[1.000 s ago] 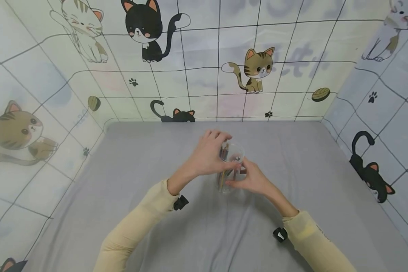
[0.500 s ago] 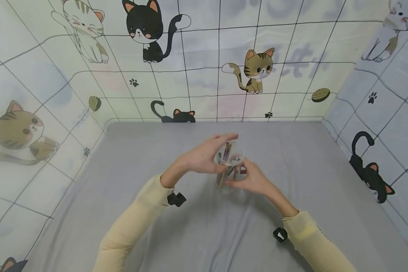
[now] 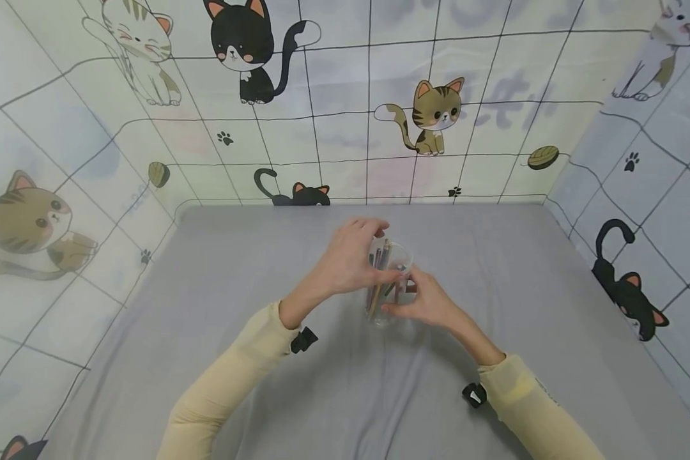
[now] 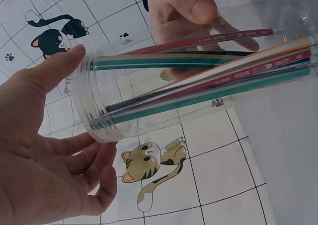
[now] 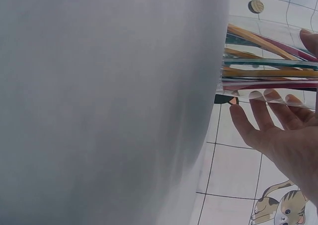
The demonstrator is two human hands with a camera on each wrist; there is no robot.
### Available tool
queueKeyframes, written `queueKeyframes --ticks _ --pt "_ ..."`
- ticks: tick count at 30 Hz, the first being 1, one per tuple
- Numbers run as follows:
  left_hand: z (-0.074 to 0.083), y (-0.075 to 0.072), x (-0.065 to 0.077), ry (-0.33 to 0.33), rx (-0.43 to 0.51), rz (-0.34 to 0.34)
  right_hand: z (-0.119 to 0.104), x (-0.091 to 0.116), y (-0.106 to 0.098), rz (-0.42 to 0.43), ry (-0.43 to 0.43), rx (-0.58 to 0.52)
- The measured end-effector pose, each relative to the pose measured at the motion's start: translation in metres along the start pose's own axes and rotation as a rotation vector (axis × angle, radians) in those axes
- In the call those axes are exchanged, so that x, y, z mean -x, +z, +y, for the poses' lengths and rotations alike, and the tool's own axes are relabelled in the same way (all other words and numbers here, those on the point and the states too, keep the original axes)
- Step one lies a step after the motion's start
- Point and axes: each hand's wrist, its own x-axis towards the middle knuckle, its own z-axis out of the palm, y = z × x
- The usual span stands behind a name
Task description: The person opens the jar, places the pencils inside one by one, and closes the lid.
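A clear plastic jar [image 3: 386, 300] with several pencils [image 4: 213, 81] inside stands upright on the grey cloth. My right hand [image 3: 428, 299] grips the jar's lower body, thumb in front and fingers behind it. At the top, my left hand [image 3: 351, 259] spans the clear ridged lid [image 4: 99, 93]. Its thumb lies at one side of the lid and its bent fingers at the other in the left wrist view. Red, green and orange pencils [image 5: 268, 66] show through the wall in the right wrist view. Contact at the left thumb tip is hard to make out.
A grey cloth [image 3: 253, 255] with a few wrinkles covers the table. White fabric walls [image 3: 333, 140] printed with cats and grid lines rise at the back and both sides. A black wrist strap piece [image 3: 304, 340] hangs at the left cuff.
My left hand swung left and opened off the far side of the lid half a second ago, then came back round it. The right hand and jar stayed in place.
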Motion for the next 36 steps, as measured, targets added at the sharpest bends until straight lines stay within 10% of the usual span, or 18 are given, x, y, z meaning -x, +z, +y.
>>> queueKeyframes --ticks 18,28,36 --pt "-0.006 -0.015 -0.006 0.115 0.062 -0.228 -0.026 0.001 -0.001 0.011 0.003 0.001" --pt "0.0 0.003 0.0 0.059 -0.039 -0.025 -0.002 0.001 -0.001 -0.006 0.02 0.012" --pt "-0.003 -0.002 0.0 0.108 0.041 -0.139 -0.003 0.001 0.002 0.008 0.022 0.0"
